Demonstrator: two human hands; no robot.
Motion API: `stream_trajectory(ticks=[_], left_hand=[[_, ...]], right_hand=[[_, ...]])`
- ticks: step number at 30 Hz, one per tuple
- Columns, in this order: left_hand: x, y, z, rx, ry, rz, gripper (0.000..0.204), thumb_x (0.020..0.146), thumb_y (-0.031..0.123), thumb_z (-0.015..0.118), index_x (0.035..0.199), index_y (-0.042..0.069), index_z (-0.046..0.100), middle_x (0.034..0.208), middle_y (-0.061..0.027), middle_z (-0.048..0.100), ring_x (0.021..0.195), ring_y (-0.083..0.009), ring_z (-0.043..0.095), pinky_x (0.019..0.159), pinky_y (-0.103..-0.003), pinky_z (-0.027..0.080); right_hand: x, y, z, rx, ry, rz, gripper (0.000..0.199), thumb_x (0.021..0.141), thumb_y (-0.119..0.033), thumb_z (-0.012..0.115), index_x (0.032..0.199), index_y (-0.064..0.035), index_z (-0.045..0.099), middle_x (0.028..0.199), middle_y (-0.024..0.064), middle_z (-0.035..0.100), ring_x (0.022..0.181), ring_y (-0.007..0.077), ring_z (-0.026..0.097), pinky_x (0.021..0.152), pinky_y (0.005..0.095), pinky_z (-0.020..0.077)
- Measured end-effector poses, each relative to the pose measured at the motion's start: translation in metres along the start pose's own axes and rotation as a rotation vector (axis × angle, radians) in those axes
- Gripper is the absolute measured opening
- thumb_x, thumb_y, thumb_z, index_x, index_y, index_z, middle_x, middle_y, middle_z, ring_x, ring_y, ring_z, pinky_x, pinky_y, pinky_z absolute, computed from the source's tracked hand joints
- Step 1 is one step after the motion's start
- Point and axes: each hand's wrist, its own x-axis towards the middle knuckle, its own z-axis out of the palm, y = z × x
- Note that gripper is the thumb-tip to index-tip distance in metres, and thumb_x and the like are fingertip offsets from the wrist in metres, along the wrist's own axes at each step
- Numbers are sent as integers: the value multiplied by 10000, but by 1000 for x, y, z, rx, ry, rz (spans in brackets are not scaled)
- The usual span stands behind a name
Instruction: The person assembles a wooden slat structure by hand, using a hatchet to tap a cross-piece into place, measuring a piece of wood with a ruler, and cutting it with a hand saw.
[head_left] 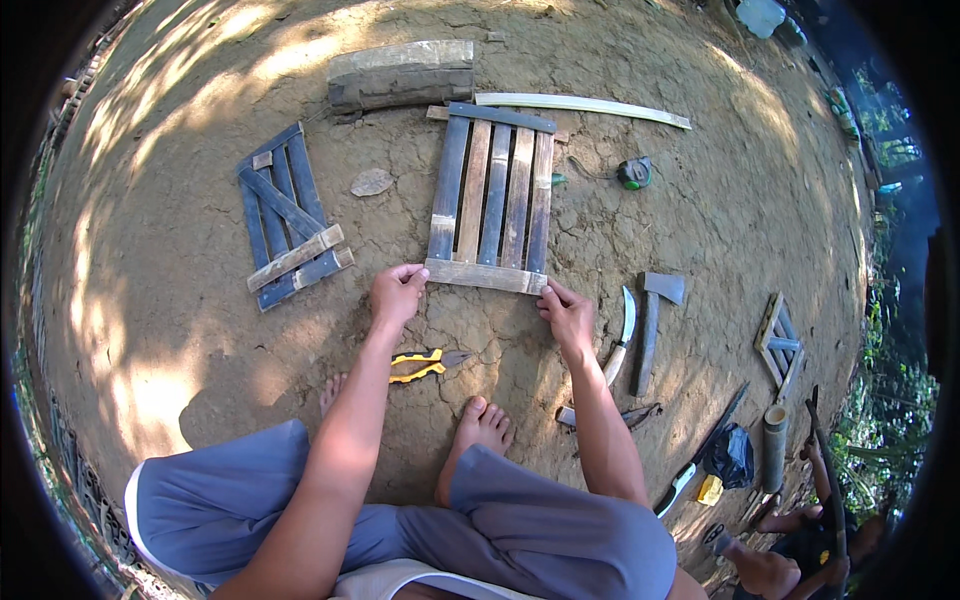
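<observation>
Dry, cracked earth (700, 220) with patches of sun and leaf shadow fills the head view, and the person squats on it with bare feet. Directly in front lies a small slatted wooden panel (492, 195), flat on the ground, made of blue and bare slats nailed to cross battens.

Both hands are on its near batten. The left hand (397, 292) has its fingers curled and pinches the left end. The right hand (567, 312) does the same at the right corner, but how tightly either grips I cannot tell.

I judge the panel light and quite stiff, yet the old wood looks rough and may give splinters, and the joints could loosen. Both ends of a batten seem the safest place to hold, not one thin slat.

Around it are a second blue panel (288, 220), a log (402, 76), a measuring tape (634, 173), yellow pliers (425, 365), a curved knife (620, 340) and a hatchet (655, 320). Another person sits at the lower right edge.
</observation>
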Motion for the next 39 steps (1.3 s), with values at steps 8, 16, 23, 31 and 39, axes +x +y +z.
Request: stream_trajectory(ticks=[8, 16, 23, 31, 39], left_hand=[[-2, 3, -3, 11, -21, -8, 194, 928, 134, 750, 1070, 4, 774, 757, -16, 715, 623, -78, 611, 590, -252, 492], [8, 4, 2, 105, 15, 69, 207, 920, 177, 752, 1051, 21, 785, 767, -29, 731, 650, -95, 633, 621, -283, 497], [23, 3, 2, 64, -19, 38, 207, 913, 195, 760, 1040, 35, 792, 769, -31, 739, 665, -101, 650, 627, -280, 493], [22, 21, 2, 70, -59, -16, 191, 942, 120, 737, 1073, -17, 759, 779, -3, 697, 656, -63, 592, 611, -229, 484], [23, 15, 1, 12, -47, 12, 192, 915, 137, 752, 1037, -9, 778, 754, -38, 724, 637, -94, 624, 593, -266, 481]], right_hand=[[0, 0, 2, 31, 11, 20, 324, 985, -166, 687, 1274, -22, 706, 870, 65, 746, 736, 84, 648, 663, 236, 532], [7, -1, 4, 3, 57, 13, 331, 973, -175, 704, 1263, -16, 710, 846, 59, 733, 714, 91, 646, 634, 248, 540], [12, -7, 8, 37, 62, 22, 336, 974, -183, 700, 1270, -23, 708, 843, 49, 714, 684, 90, 622, 600, 247, 534], [25, -15, 1, -37, 23, 77, 350, 971, -234, 701, 1270, -55, 716, 937, 63, 730, 781, 119, 657, 646, 272, 582], [21, -20, 3, -14, 33, 114, 337, 964, -228, 701, 1254, -60, 728, 982, 32, 727, 811, 115, 655, 661, 272, 583]])
